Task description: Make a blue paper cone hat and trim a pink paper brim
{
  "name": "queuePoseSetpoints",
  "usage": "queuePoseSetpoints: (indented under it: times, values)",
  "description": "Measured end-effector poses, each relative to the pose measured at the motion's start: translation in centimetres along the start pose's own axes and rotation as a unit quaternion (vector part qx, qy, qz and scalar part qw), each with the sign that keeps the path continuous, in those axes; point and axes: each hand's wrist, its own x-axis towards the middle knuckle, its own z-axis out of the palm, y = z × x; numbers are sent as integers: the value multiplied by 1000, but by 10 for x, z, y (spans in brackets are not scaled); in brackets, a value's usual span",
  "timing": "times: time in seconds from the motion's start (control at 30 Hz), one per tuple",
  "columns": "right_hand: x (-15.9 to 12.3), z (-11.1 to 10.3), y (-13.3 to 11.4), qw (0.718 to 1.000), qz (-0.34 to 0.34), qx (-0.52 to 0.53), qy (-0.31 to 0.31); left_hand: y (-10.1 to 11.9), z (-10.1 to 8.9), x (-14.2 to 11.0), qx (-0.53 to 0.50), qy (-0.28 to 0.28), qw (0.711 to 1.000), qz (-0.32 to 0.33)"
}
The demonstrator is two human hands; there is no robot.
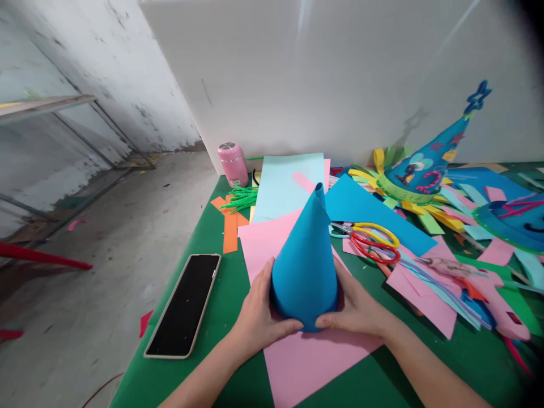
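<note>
A plain blue paper cone (304, 266) stands upright on a pink paper sheet (297, 374), its rolled tip pointing up. My left hand (259, 317) is wrapped round the lower left side of the cone, thumb along the front rim. From the right, my right hand (357, 306) grips the same lower edge, its thumb close to the left one. Both palms press on the cone's sides; the fingertips behind it are partly hidden. Just right of the cone lie scissors with red and yellow handles (376, 243) on scattered paper.
A phone (185, 306) lies at the table's left edge. Behind are a pink bottle (233, 164), green pipe cleaners (240, 198) and light blue paper (287, 181). A pink glue gun (488, 294), paper strips and a decorated cone hat (425, 164) fill the right.
</note>
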Motion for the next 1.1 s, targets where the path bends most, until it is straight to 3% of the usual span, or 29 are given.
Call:
queuePoseSetpoints:
  times: [0.5, 0.77, 0.93, 1.1]
  values:
    - [0, -1, -2, 1000, 13, 14, -6, -3, 1, -1, -3, 2, 1000, 7]
    - [-1, -4, -1, 1000, -2, 6, -3, 6, -2, 0, 5, -16, 1000, -12]
    - [1, -14, -24, 998, -37, 9, 41, 8, -18, 1, -46, 2, 999, -16]
    - [24, -16, -60, 988, -126, 5, 93, 13, -25, 19, -104, 31, 992, 60]
